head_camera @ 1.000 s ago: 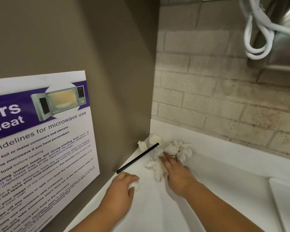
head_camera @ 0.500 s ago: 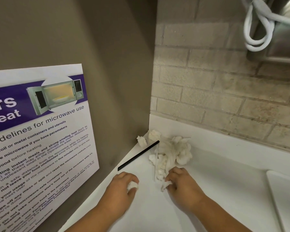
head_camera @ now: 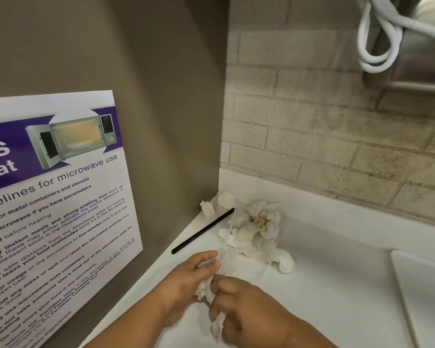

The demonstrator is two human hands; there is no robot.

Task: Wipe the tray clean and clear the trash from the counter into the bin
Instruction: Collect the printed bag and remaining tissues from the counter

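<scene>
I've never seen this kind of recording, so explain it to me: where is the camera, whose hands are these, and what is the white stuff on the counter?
No machine here: one wide-angle camera worn on a person's head looks down at their own bare hands. The left hand and right hand both grip tissue scraps. On the white counter, in the corner, lie a pile of crumpled tissues and a black straw. A microwave poster hangs on the left wall.
</scene>
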